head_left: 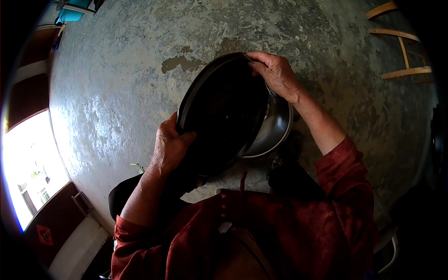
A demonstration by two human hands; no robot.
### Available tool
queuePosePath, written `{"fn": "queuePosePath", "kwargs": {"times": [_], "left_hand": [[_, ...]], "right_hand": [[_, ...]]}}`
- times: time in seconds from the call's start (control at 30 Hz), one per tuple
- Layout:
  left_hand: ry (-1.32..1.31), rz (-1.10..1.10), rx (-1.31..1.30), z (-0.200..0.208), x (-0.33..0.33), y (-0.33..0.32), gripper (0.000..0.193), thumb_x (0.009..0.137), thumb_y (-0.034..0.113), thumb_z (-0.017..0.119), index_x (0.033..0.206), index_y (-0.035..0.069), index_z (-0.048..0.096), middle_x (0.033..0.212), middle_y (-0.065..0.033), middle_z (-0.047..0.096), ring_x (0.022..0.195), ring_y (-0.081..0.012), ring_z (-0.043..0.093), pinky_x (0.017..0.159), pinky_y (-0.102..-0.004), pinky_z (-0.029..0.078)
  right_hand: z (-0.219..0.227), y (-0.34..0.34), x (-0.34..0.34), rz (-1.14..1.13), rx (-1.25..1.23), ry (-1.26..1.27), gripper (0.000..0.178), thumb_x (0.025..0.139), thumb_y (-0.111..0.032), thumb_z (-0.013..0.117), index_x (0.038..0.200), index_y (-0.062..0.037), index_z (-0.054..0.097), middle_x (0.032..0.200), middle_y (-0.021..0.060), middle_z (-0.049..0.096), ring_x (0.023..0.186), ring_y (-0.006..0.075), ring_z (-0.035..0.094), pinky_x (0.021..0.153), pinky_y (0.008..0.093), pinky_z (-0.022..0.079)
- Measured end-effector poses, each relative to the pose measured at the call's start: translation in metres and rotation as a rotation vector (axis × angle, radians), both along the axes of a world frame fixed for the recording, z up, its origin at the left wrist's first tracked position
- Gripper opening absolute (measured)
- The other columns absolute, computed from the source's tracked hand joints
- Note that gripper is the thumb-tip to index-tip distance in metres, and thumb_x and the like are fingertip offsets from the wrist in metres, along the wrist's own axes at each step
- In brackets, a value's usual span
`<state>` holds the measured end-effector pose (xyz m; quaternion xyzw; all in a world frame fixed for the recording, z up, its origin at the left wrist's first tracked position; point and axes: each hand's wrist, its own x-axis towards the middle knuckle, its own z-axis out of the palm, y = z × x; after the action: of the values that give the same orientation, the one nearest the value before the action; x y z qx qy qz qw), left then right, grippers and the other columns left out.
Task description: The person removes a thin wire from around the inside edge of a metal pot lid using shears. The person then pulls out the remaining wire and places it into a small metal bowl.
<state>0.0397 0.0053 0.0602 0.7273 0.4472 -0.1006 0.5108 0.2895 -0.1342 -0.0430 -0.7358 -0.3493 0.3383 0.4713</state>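
Note:
A large, round, black pan-like piece [226,102] with a raised rim is tilted up in front of me. I cannot tell whether it is a pan or a lid; a tiny bright dot shows near its middle. My left hand [171,142] is closed on its left edge, the thumb over the rim. At its upper right edge, my right hand [275,72] pinches the rim between thumb and fingers. Behind and below it, partly hidden, is a shiny metal basin [275,130] with a pale rim. Whether the two touch is hidden.
Worn grey concrete floor [126,70] with darker patches spreads around. Wooden chair-like bars [401,72] stand at the far right, a turquoise tub [71,13] at the far left. A bright doorway [35,163] lies on the left. My knees flank the basin.

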Motion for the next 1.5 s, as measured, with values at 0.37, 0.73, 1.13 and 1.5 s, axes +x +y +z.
{"fn": "queuePosePath", "kwargs": {"times": [0.37, 0.73, 1.13, 1.5], "left_hand": [[-0.064, 0.007, -0.026, 0.004, 0.003, -0.004, 0.046, 0.073, 0.0, 0.061, 0.119, -0.004, 0.059, 0.101, -0.0144, 0.07, 0.092, -0.0202, 0.066, 0.083, -0.0339, 0.052], [-0.123, 0.001, 0.008, 0.003, 0.002, -0.003, 0.05, 0.072, -0.003, 0.053, 0.122, -0.003, 0.057, 0.098, -0.0159, 0.07, 0.092, -0.0211, 0.066, 0.083, -0.0332, 0.052], [-0.099, -0.039, -0.006, 0.012, 0.011, -0.01, 0.053, 0.072, -0.004, 0.054, 0.126, -0.002, 0.056, 0.101, -0.0139, 0.069, 0.094, -0.0193, 0.065, 0.085, -0.0319, 0.051], [-0.112, -0.049, -0.042, 0.011, 0.009, -0.006, 0.052, 0.071, -0.002, 0.056, 0.124, -0.003, 0.056, 0.103, -0.0113, 0.069, 0.095, -0.017, 0.064, 0.084, -0.0314, 0.051]], "right_hand": [[0.007, 0.009, -0.005, 0.027, -0.055, 0.025, 0.01, 0.092, -0.011, 0.06, 0.096, -0.0014, 0.062, 0.075, 0.0081, 0.066, 0.072, 0.0158, 0.066, 0.068, 0.0317, 0.052], [0.035, -0.012, -0.008, 0.036, -0.012, 0.595, 0.017, 0.092, -0.007, 0.055, 0.107, 0.0009, 0.059, 0.082, 0.0051, 0.063, 0.063, 0.0063, 0.053, 0.055, 0.0219, 0.044], [0.017, -0.01, -0.007, -0.096, 0.016, 0.224, 0.02, 0.092, -0.008, 0.057, 0.109, -0.0001, 0.063, 0.083, 0.0043, 0.068, 0.077, 0.0102, 0.063, 0.07, 0.0268, 0.05], [0.021, -0.002, 0.0, -0.06, -0.033, 0.164, 0.018, 0.091, -0.008, 0.059, 0.105, 0.0, 0.066, 0.08, 0.0048, 0.069, 0.072, 0.0112, 0.064, 0.068, 0.0259, 0.05]]}}
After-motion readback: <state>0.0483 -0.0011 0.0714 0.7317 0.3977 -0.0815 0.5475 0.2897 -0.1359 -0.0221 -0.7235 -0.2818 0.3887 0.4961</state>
